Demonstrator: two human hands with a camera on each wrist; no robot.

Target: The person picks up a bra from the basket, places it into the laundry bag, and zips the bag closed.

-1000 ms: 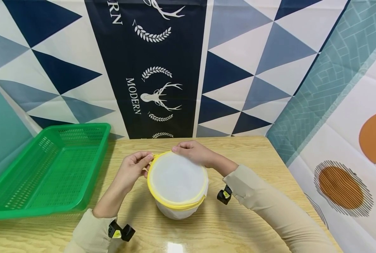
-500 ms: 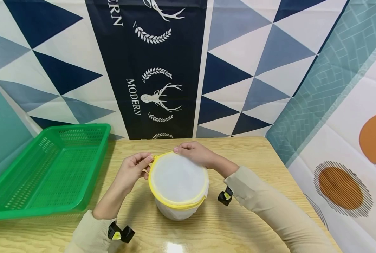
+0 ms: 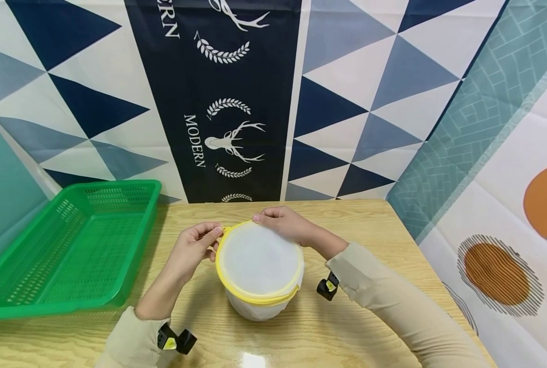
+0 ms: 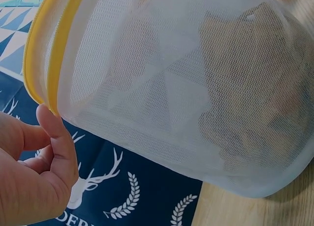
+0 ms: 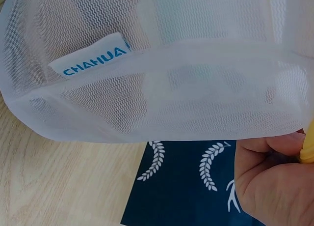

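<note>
A round white mesh laundry bag with a yellow zipper round its top stands upright on the wooden table. Through its mesh in the left wrist view, a brownish bundle shows at the bottom. My left hand pinches the zipper pull at the left of the rim, thumb against forefinger. Across the far side of the rim, my right hand grips the yellow edge with its thumb on top; its other fingers are partly hidden. The right wrist view shows a white label reading CHAHUA on the bag's side.
A green perforated plastic basket stands at the left of the table. Behind the table's back edge hangs a patterned cloth with triangles and deer heads. Another printed cloth lines the right side.
</note>
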